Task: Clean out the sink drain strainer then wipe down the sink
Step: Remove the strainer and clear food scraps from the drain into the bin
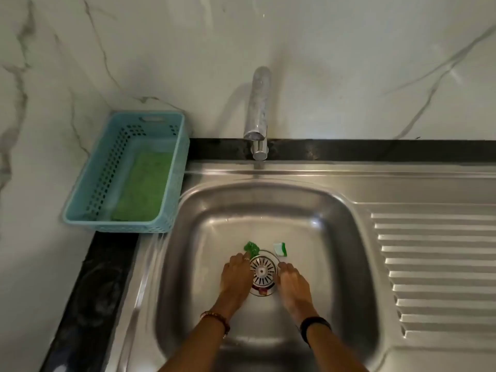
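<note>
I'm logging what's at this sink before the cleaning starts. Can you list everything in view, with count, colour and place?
sink: one, steel, centre, with a ribbed drainboard on its right
drain strainer: one, silver, slotted, in the drain at the basin floor
green scrap: one, green, on the basin floor just behind and left of the strainer
wrapper scrap: one, white and green, just behind and right of the strainer
tap: one, chrome, at the back wall above the basin
basket: one, light blue, perforated, on the counter left of the sink
scrub pad: one, green, lying inside the basket
left hand: one, at the strainer's left edge, beaded bracelet on the wrist
right hand: one, at the strainer's right edge, black band on the wrist
</note>
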`<state>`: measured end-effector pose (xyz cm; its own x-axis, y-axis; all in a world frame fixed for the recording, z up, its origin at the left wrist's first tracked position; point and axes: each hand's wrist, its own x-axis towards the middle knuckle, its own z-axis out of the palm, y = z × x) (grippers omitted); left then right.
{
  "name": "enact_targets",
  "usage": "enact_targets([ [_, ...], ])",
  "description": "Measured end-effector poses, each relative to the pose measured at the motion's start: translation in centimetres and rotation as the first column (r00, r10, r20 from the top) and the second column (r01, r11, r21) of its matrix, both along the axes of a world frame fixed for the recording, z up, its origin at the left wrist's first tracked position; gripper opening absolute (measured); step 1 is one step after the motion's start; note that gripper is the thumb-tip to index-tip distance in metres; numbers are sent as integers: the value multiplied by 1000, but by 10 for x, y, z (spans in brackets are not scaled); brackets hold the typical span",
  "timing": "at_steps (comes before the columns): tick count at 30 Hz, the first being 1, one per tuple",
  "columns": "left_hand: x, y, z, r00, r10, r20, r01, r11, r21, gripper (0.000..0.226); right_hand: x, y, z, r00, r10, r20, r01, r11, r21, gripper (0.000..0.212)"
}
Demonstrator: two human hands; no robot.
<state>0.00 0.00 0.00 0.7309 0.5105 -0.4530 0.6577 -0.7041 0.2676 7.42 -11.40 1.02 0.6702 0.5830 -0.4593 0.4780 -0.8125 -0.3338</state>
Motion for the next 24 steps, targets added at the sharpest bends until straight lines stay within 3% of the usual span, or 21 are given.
enact_targets([
  [3, 1, 0, -11, 989, 147, -17, -148, 980, -134, 34, -7, 5, -15, 961, -233, -146, 245, 967, 69, 27],
  [6, 6, 3, -20, 948, 319, 16, -305, 921, -242, 26, -14, 11, -26, 855, -434, -284, 480, 869, 116, 21],
  [11, 8, 6, -20, 842, 537, 48, -486, 794, -365, 21, -21, 22, -27, 711, -552, -436, 685, 685, 249, 15],
  [14, 5, 4, -12, 826, 561, 62, -502, 780, -374, 17, -22, 24, -20, 574, -602, -555, 809, 521, 272, 14],
  [17, 3, 0, 2, 861, 480, 171, -422, 860, -288, 10, -17, 23, -12, 416, -656, -630, 904, 375, 206, 19],
  [20, -3, -6, 12, 936, 197, 291, -199, 980, -21, 13, -4, 22, 6, 150, -635, -757, 981, 193, 32, 27],
  [22, -8, -10, 24, 950, 19, 311, -71, 985, 156, 13, 6, 21, 20, -7, -567, -824, 990, 113, -87, 24],
  [24, -14, -15, 34, 929, -122, 350, 23, 962, 273, 11, 11, 17, 32, -83, -498, -863, 989, 66, -133, 19],
])
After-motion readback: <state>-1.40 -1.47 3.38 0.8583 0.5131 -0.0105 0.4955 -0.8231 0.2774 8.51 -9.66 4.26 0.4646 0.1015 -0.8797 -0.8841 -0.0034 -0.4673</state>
